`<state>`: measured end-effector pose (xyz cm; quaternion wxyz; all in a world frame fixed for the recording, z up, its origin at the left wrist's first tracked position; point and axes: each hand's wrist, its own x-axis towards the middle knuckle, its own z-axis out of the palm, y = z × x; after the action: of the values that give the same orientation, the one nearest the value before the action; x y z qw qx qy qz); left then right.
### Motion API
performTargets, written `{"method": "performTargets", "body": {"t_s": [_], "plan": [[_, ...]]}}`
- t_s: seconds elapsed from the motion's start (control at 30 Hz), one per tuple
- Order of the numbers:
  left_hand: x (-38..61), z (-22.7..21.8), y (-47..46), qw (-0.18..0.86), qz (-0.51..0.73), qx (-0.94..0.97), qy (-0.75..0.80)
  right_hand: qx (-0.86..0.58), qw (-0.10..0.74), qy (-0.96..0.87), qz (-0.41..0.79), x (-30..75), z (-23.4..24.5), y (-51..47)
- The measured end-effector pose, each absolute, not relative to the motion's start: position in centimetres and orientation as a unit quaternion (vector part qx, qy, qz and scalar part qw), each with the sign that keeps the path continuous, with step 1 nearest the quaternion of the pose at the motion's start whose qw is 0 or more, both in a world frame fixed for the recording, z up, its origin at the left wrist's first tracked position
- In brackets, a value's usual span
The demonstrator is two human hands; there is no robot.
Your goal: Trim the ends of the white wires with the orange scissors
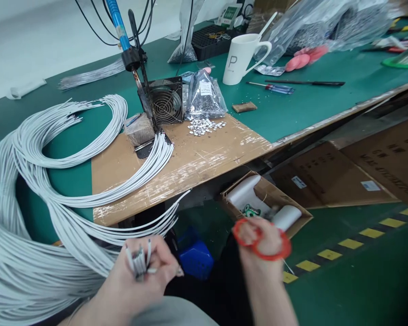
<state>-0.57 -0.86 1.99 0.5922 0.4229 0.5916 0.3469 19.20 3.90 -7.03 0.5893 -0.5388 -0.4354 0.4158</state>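
Observation:
My left hand (156, 253) is closed around a small bunch of white wires (138, 261), whose ends stick up out of the fist. To the right, in front of my dark trousers, my right hand (263, 233) has its fingers in the red handles of a pair of scissors (287, 248). That hand is smeared by motion, and the blades cannot be made out. Just beyond my left hand, the loose ends of a large bundle of white wires (153, 228) hang past the table edge. More of the coiled bundle (7, 253) lies at the left.
A soldering iron (124, 38) in a stand rises beside a small fan (165, 103). Small metal pieces (204, 127) lie on the cardboard sheet (190, 163). Behind are a white mug (238, 59) and a screwdriver (275, 88). An open carton (297, 226) stands below the table edge.

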Motion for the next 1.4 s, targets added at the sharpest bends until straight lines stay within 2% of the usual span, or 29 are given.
{"method": "performTargets", "body": {"t_s": [0.07, 0.17, 0.27, 0.37, 0.63, 1.4], "plan": [[-0.8, 2.0, -0.9, 0.609, 0.368, 0.381, 0.59, -0.554, 0.602, -0.39, 0.423, 20.5, -7.5, 4.4], [-0.6, 1.9, -0.1, 0.628, 0.384, 0.339, 0.586, -0.558, 0.578, -0.384, 0.455, 19.8, -7.7, 2.9], [-0.3, 2.0, 0.6, 0.641, 0.391, 0.323, 0.576, -0.537, 0.514, -0.496, 0.449, 17.9, -7.1, 1.0], [-0.2, 2.0, 0.7, 0.658, 0.39, 0.311, 0.564, -0.484, 0.48, -0.627, 0.376, 16.9, -6.1, 0.3], [-0.8, 1.5, 0.1, 0.686, 0.37, 0.321, 0.538, -0.425, 0.494, -0.691, 0.313, 16.8, -5.6, 0.6], [-0.5, 2.5, 0.1, 0.714, 0.383, 0.275, 0.518, -0.408, 0.483, -0.717, 0.293, 17.1, -5.9, 0.3]]}}
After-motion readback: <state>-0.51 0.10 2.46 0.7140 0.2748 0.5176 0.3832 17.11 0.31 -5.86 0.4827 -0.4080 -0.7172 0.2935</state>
